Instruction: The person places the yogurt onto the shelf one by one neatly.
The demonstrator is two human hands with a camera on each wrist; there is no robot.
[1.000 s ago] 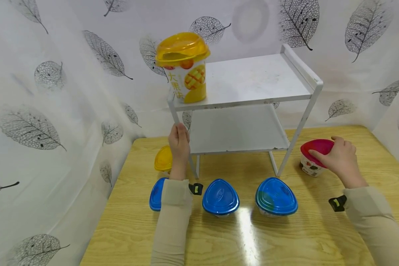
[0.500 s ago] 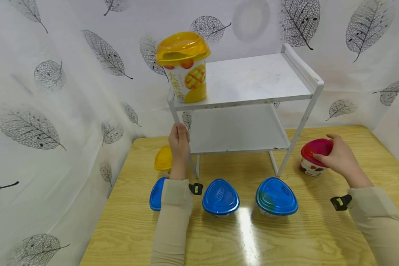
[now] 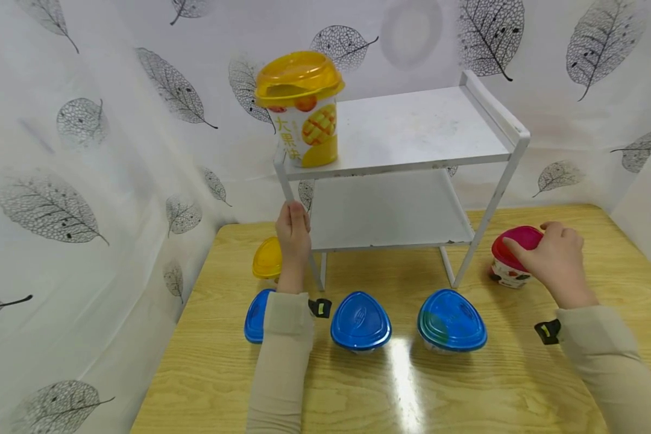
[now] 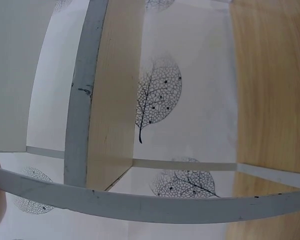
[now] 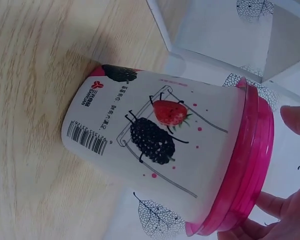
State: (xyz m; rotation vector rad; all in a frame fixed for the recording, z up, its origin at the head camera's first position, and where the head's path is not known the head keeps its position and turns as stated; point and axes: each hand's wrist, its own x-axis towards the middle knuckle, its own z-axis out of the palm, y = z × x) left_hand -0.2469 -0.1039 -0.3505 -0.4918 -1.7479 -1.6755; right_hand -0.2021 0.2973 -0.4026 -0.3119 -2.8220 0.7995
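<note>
My left hand [image 3: 294,232] grips the front left post of a white two-tier rack [image 3: 412,135]; in the left wrist view the post [image 4: 140,207] runs across the bottom, with part of a fingertip at the left edge. My right hand [image 3: 559,262] is spread around the pink lid of a yogurt cup [image 3: 510,256], which stands on the table right of the rack. In the right wrist view that cup [image 5: 155,135] shows a strawberry, a blackberry and a barcode. The thumb stands apart from the lid, while other fingertips lie right at its rim.
A tall yellow-lidded cup [image 3: 304,114] stands on the rack's top left corner. On the wooden table [image 3: 347,398], blue-lidded cups [image 3: 360,322] line up in front of the rack. A yellow-lidded cup [image 3: 267,259] sits behind my left forearm. Leaf-patterned sheeting [image 3: 87,181] surrounds the table.
The pink-lidded cup has turned in place, so its berry print faces differently. My right hand drew in around the lid, then spread again. The left hand stays on the post.
</note>
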